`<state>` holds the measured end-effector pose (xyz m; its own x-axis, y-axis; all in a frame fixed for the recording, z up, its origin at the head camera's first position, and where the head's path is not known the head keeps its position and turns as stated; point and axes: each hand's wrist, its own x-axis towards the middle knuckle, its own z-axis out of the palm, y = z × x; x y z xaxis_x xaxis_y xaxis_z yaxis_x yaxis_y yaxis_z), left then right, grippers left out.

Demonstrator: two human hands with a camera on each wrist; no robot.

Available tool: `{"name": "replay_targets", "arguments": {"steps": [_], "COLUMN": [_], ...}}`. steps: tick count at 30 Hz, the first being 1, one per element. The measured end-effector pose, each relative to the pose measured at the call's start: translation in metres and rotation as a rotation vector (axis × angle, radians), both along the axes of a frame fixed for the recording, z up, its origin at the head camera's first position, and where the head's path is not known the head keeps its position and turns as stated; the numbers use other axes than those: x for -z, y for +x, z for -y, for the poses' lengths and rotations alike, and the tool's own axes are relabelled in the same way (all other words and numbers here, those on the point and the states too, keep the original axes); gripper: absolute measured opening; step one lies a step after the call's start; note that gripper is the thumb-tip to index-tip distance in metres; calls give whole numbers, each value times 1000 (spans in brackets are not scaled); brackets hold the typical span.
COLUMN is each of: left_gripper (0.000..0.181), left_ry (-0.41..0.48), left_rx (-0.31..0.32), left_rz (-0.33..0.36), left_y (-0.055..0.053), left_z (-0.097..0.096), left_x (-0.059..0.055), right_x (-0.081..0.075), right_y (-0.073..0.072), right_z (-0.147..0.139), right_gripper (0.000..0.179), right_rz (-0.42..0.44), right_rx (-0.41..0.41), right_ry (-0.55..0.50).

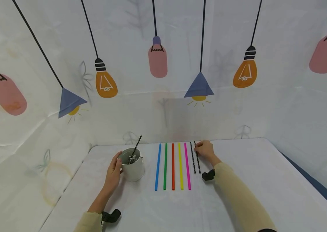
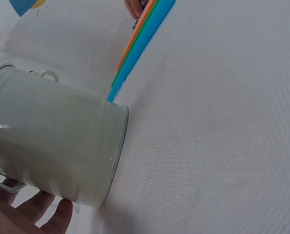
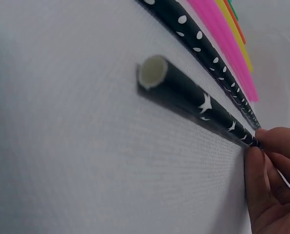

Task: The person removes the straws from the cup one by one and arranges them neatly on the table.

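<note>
A beige sleeve (image 1: 239, 193) crosses the table (image 1: 157, 209) to the right hand (image 1: 205, 149), pinching a starred black straw (image 3: 196, 98) near the far edge. The left hand (image 1: 112, 172) grips the white bucket (image 1: 134, 170), holding a leaning speckled straw (image 1: 136, 145) above indistinct pieces; room spreads nearside of the coloured straws (image 1: 173, 167).

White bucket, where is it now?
In the head view, the white bucket stands left of the blue straw, with the person's left hand holding its side.
</note>
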<state>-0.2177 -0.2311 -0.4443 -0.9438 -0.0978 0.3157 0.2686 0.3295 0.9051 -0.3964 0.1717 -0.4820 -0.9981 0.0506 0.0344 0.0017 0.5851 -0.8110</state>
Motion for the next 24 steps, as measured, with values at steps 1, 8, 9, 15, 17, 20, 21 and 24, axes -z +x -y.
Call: {"name": "replay_targets", "arguments": {"steps": [1, 8, 9, 15, 17, 20, 21, 24], "left_gripper": [46, 47, 47, 47, 46, 46, 47, 47], "left_ry": [-1, 17, 14, -2, -5, 0, -3, 16], "left_rx": [-1, 20, 19, 12, 9, 10, 12, 18], "left_rz": [-1, -1, -2, -18, -20, -20, -21, -16], "left_y": [0, 1, 1, 2, 1, 0, -1, -8], "left_z": [0, 0, 0, -1, -2, -1, 0, 5], "left_x": [0, 2, 2, 0, -1, 0, 1, 12], "right_x": [0, 2, 1, -2, -3, -3, -3, -3], "right_y": [0, 3, 4, 6, 6, 5, 5, 5], "right_z": [0, 0, 0, 1, 2, 3, 3, 2], "right_gripper": [28, 27, 27, 26, 26, 25, 25, 26], "right_rz": [-4, -25, -25, -27, -29, -34, -35, -39], "right_rx": [0, 8, 8, 19, 22, 23, 23, 20], "right_ry": [6, 13, 14, 24, 21, 22, 22, 20]}}
